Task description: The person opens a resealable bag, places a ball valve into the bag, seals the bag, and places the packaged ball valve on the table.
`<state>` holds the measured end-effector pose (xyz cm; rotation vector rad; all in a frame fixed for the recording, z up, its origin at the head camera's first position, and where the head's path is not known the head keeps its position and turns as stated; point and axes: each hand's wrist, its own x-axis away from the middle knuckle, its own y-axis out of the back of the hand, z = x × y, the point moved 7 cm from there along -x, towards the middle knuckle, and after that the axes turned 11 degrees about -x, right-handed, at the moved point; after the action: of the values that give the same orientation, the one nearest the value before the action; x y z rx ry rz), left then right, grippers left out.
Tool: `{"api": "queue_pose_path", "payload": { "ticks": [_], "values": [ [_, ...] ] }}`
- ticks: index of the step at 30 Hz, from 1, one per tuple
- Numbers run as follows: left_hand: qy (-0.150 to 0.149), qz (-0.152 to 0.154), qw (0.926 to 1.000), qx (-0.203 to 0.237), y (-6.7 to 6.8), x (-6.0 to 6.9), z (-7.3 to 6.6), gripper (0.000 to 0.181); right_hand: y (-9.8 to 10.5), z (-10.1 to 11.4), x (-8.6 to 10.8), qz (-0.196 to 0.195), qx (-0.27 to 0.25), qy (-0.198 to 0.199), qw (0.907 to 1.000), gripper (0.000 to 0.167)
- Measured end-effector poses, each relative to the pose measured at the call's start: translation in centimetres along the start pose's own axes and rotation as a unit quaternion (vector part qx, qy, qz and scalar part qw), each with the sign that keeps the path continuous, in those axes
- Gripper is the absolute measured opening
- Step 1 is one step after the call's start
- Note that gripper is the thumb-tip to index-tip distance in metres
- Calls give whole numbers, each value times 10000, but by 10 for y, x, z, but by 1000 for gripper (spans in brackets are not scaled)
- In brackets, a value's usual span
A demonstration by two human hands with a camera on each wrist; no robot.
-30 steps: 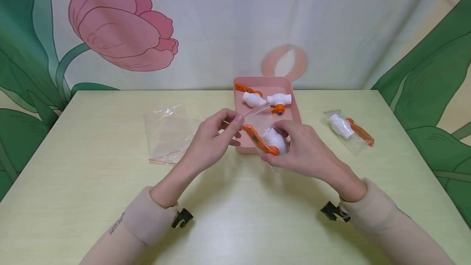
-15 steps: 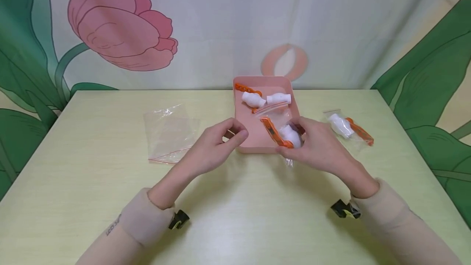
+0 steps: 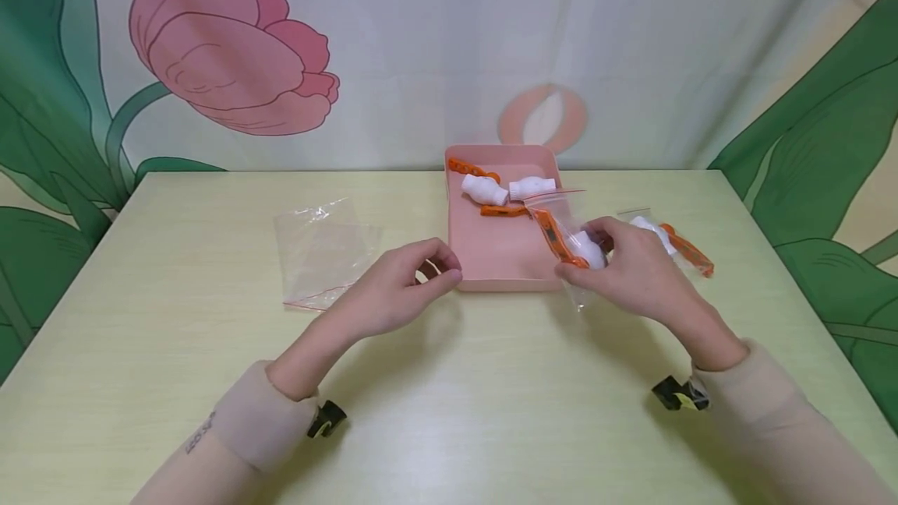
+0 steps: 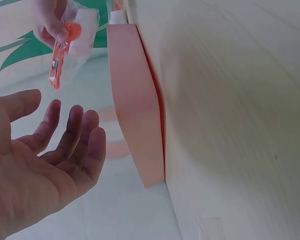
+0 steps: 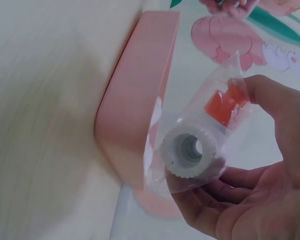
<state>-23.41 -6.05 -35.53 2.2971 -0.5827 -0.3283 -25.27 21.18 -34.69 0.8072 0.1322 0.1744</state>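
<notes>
"Where's the bagged valve (image 3: pixel 588 252)?"

"Up in the air beside the pink tray's (image 3: pixel 505 256) right edge, pinched in the right hand's grip (image 3: pixel 634 271)!"

"And the left hand's grip (image 3: pixel 400 287)?"

"Relaxed, holding nothing."

"Any danger?"

"The bag (image 3: pixel 564 213) looks slick; a slackening pinch could drop everything onto the desk (image 3: pixel 456 411)."

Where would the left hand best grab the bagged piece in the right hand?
Probably the free tip of its orange handle, pinched from the left: it is slim and sticks out clear of the right hand, which grips around the white body.
</notes>
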Motion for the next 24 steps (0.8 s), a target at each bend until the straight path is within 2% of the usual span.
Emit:
{"api": "queue_pose_path", "payload": {
  "ticks": [6,13,19,24],
  "values": [
    [-46,48,9997,-225,6,4,6,10,15,-22,1,-111,188,-244,9995,70],
    [0,36,9990,-439,15,9,16,9,19,-46,-2,85,392,-693,9968,75],
    [67,-5,9979,-649,23,9,25,9,21,-61,-6,176,331,-789,9962,74],
    [212,77,9964,-813,28,10,32,10,22,-76,-9,293,410,-997,9937,74]
  ]
}}
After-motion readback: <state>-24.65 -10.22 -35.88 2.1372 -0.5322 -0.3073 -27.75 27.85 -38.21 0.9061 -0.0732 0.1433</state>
